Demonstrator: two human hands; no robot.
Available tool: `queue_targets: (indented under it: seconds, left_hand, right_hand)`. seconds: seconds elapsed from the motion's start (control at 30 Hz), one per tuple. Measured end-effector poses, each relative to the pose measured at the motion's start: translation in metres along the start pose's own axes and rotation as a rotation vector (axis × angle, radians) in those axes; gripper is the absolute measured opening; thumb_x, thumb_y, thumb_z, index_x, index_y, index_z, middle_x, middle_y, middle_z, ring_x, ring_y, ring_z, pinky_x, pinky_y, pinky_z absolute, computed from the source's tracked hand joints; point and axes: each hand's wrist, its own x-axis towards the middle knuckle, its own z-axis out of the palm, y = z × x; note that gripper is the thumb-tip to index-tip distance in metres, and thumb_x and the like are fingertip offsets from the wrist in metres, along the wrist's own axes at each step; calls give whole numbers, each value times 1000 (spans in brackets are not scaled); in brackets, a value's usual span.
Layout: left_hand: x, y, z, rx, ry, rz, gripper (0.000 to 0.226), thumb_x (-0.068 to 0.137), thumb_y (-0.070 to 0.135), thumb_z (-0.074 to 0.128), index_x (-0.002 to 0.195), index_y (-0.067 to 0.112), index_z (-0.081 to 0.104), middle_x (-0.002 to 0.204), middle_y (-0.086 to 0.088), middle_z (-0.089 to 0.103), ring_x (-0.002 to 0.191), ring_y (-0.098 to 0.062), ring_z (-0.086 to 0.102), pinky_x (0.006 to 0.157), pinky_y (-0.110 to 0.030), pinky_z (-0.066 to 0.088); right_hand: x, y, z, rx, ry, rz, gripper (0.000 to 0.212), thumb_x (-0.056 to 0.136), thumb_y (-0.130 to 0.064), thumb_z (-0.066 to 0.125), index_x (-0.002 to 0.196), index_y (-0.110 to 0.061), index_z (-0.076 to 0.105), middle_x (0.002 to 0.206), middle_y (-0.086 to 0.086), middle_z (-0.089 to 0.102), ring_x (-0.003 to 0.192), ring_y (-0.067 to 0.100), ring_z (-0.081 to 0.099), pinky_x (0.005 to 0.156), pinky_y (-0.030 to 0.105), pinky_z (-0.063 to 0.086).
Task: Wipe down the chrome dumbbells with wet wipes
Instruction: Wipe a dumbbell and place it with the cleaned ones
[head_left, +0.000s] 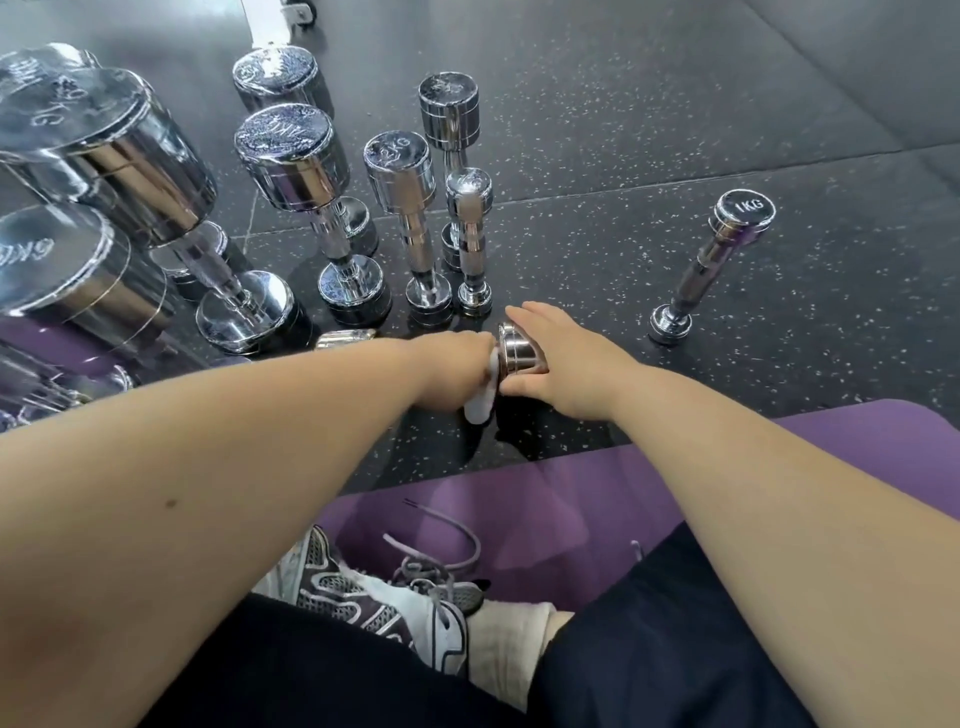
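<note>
Both arms are stretching toward twelve o'clock: the left hand (454, 366) is clutching a wet wipe (479, 402) against a chrome dumbbell (519, 353), whose head the right hand (563, 358) is cupping, fingers curled.

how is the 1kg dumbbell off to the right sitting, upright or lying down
Upright: the 1kg dumbbell stands on one head, 1KG face up.

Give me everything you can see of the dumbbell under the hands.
The dumbbell is small, shiny chrome, turned on its side low over the speckled black floor. One round, grooved head shows; the right hand grips it from above. The left hand covers the handle and holds a white wet wipe against the head's inner side. No weight marking is visible.
</note>
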Motion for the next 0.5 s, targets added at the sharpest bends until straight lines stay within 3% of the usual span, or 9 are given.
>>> queue_targets:
  seconds: [0.07,0.13,0.17,0.2,0.27,0.33,0.37,0.43,0.5]
  left_hand:
    - [-4,-11,-4,172,-50,-20,13,98,28,49,99,18,41,103,0,59,103,-23,58,97,-37,37]
    - [-5,-15,-11,412,-143,-59,17,101,36,40,99,19,42,94,6,57,104,-21,54,116,-53,10]
    - [-6,-16,-15,505,-198,-84,20,101,37,39,95,20,47,88,9,56,99,-20,50,115,-61,-3]
    - [-5,-16,-19,554,-255,-115,23,101,38,39,89,23,52,83,11,56,96,-18,47,111,-65,-8]
    - [-5,-17,-26,530,-335,-167,25,98,37,43,83,27,60,84,10,63,93,-18,49,111,-67,-2]
    - [1,-12,-24,380,-331,-169,19,90,33,55,91,21,70,86,4,72,86,-18,58,111,-52,30]
    - [6,-7,-21,275,-286,-132,19,87,32,62,91,16,71,83,0,73,77,-18,61,98,-34,48]
    - [15,5,-15,125,-155,-18,20,89,30,66,86,10,65,71,1,63,62,-11,55,56,-4,43]
    - [16,8,-13,82,-132,31,19,91,28,66,83,11,62,67,3,56,61,-12,50,48,-8,37]
  right_hand:
    - [-2,1,1,-1,-6,0,90,86,-47,69,156,-29,16,164,-11,5,144,22,31,116,36,28]
    - [-4,2,2,9,-10,3,89,86,-46,70,156,-30,16,163,-12,5,139,21,40,115,38,30]
    - [-5,1,3,19,-12,5,89,87,-45,70,156,-31,16,163,-12,4,135,21,45,115,39,31]
    - [-5,1,4,28,-14,9,88,87,-44,70,156,-31,16,163,-12,4,132,21,49,114,39,32]
    - [-4,1,4,33,-16,11,88,87,-44,69,156,-31,16,163,-13,3,129,22,51,114,40,32]
    - [-2,2,5,24,-17,9,88,88,-44,69,156,-31,15,163,-13,2,132,22,49,114,39,32]
    - [-2,2,6,17,-15,7,88,88,-44,68,156,-30,14,163,-12,2,135,22,45,114,38,32]
    - [-1,2,5,5,-7,-2,89,88,-44,69,157,-29,14,164,-12,2,141,23,36,114,35,30]
    - [0,3,4,-1,-6,-10,90,87,-45,69,156,-29,14,164,-12,3,143,22,33,113,35,29]
